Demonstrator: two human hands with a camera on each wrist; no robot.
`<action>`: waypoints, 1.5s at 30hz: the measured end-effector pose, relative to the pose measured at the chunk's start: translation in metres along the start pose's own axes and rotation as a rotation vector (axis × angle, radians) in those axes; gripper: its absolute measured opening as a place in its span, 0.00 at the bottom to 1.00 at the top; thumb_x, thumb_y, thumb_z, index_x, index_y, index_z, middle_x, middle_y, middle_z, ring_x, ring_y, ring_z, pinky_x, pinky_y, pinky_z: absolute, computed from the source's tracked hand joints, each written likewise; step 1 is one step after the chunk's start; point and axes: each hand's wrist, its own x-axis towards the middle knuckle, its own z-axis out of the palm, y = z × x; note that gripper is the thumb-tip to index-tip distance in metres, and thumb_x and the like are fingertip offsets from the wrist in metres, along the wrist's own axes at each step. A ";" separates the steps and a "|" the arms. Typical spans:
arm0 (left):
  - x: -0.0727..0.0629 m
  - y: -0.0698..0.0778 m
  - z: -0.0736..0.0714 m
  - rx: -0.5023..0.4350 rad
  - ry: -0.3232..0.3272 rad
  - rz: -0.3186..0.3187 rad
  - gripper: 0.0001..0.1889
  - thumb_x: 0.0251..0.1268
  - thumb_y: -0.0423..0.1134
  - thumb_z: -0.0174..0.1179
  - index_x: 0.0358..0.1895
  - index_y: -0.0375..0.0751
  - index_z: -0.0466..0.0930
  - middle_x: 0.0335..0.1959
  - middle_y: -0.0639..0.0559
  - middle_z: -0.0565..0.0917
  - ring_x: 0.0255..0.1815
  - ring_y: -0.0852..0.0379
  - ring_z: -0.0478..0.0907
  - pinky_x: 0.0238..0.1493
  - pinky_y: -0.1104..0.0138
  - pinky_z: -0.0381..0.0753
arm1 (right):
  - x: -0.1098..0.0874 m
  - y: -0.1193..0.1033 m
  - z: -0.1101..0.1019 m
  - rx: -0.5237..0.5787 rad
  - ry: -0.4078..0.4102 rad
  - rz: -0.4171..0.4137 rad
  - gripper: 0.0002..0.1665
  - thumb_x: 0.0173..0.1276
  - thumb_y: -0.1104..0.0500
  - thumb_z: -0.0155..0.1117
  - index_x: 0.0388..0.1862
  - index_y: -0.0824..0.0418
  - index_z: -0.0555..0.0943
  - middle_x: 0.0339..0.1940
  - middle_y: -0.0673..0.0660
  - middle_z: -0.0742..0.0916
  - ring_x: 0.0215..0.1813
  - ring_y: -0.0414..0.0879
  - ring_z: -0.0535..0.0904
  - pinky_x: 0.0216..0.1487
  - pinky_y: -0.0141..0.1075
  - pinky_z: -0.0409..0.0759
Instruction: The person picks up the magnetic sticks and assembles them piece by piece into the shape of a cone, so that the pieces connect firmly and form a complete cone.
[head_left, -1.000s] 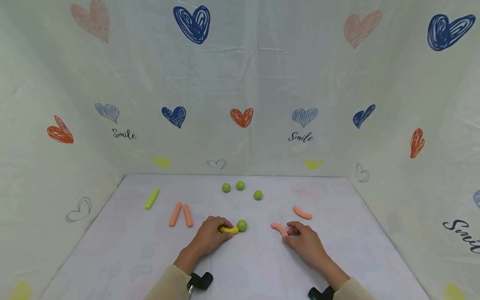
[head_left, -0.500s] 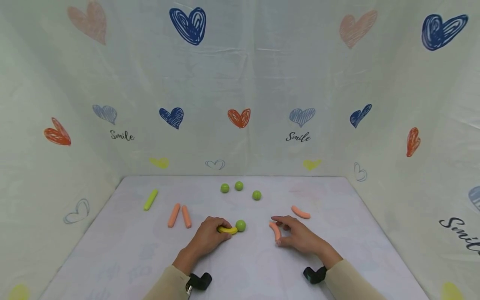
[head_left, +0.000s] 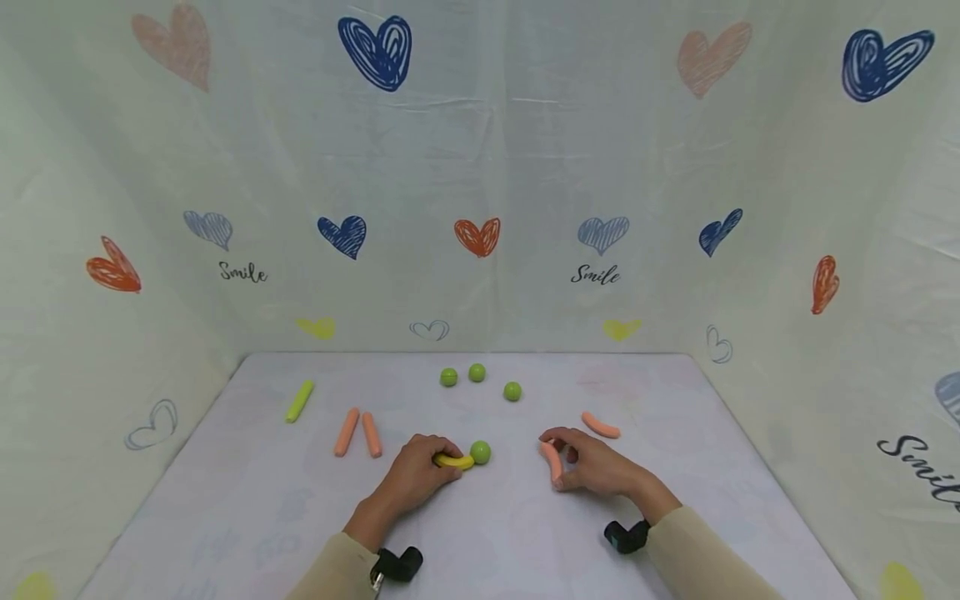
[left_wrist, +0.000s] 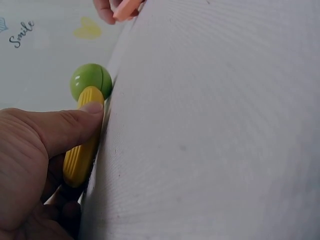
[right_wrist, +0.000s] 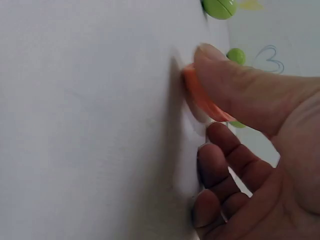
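Observation:
My left hand [head_left: 411, 479] pinches a short curved yellow piece [head_left: 455, 462], ribbed along its side in the left wrist view. One end of it meets a shiny green ball [head_left: 480, 452] that has a seam line around it. To the right, my right hand [head_left: 606, 468] holds a curved orange piece [head_left: 551, 463] at its two ends, thumb at the near end and index finger at the far one. In the right wrist view the thumb covers part of this orange piece [right_wrist: 197, 92], close to the white tabletop, with the other fingers curled below.
A second curved orange piece [head_left: 601, 426] lies behind my right hand. Three green balls, one of them nearest the right [head_left: 512, 392], sit toward the back. At left lie two straight orange sticks [head_left: 347, 432] and a yellow-green stick [head_left: 299, 402]. A heart-printed curtain [head_left: 480, 292] encloses the table.
My right hand has shifted slightly left and turned the curved orange piece from slanted to more upright in the head view, its index finger reaching the far end. The left hand stays put.

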 end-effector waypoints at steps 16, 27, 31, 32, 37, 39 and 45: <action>-0.001 0.002 -0.002 -0.012 0.002 0.013 0.08 0.66 0.41 0.74 0.46 0.53 0.89 0.42 0.63 0.87 0.49 0.59 0.74 0.50 0.61 0.76 | 0.003 0.010 0.015 0.151 0.303 -0.006 0.24 0.77 0.67 0.63 0.69 0.58 0.79 0.54 0.58 0.89 0.47 0.42 0.86 0.52 0.29 0.80; 0.000 -0.002 0.003 -0.005 0.004 0.036 0.08 0.64 0.40 0.76 0.44 0.54 0.89 0.41 0.63 0.87 0.50 0.58 0.75 0.51 0.61 0.77 | 0.016 0.000 0.019 0.305 0.408 0.125 0.22 0.77 0.61 0.67 0.67 0.53 0.79 0.52 0.58 0.91 0.48 0.43 0.88 0.46 0.34 0.84; 0.001 0.000 0.005 0.003 0.006 0.043 0.08 0.63 0.40 0.76 0.44 0.54 0.90 0.42 0.63 0.88 0.50 0.58 0.75 0.51 0.60 0.76 | 0.026 -0.008 0.022 0.407 0.420 0.139 0.22 0.78 0.58 0.67 0.67 0.57 0.79 0.39 0.59 0.92 0.40 0.46 0.87 0.41 0.35 0.86; 0.001 0.001 0.006 0.003 0.006 0.042 0.08 0.63 0.39 0.76 0.44 0.54 0.90 0.42 0.63 0.88 0.50 0.58 0.75 0.52 0.60 0.75 | 0.029 -0.011 0.023 0.428 0.421 0.143 0.22 0.77 0.59 0.67 0.67 0.58 0.79 0.36 0.59 0.92 0.39 0.46 0.88 0.41 0.36 0.86; 0.001 0.007 0.010 -0.001 -0.005 0.041 0.08 0.63 0.40 0.76 0.44 0.54 0.90 0.43 0.62 0.88 0.50 0.58 0.75 0.54 0.57 0.73 | 0.044 -0.022 0.031 0.496 0.422 0.170 0.25 0.74 0.65 0.68 0.68 0.59 0.80 0.38 0.58 0.92 0.37 0.47 0.88 0.41 0.37 0.87; 0.002 0.009 0.012 0.003 -0.012 0.047 0.08 0.63 0.41 0.76 0.44 0.54 0.91 0.43 0.63 0.88 0.50 0.58 0.75 0.55 0.55 0.71 | 0.051 -0.026 0.035 0.503 0.417 0.187 0.25 0.73 0.66 0.68 0.68 0.59 0.81 0.41 0.58 0.92 0.35 0.47 0.87 0.40 0.36 0.86; 0.002 0.013 0.018 0.015 -0.028 0.069 0.07 0.64 0.43 0.76 0.44 0.55 0.91 0.43 0.63 0.88 0.49 0.58 0.76 0.59 0.50 0.69 | 0.065 -0.035 0.047 0.537 0.373 0.193 0.25 0.74 0.67 0.66 0.69 0.62 0.80 0.45 0.61 0.91 0.33 0.46 0.88 0.37 0.36 0.87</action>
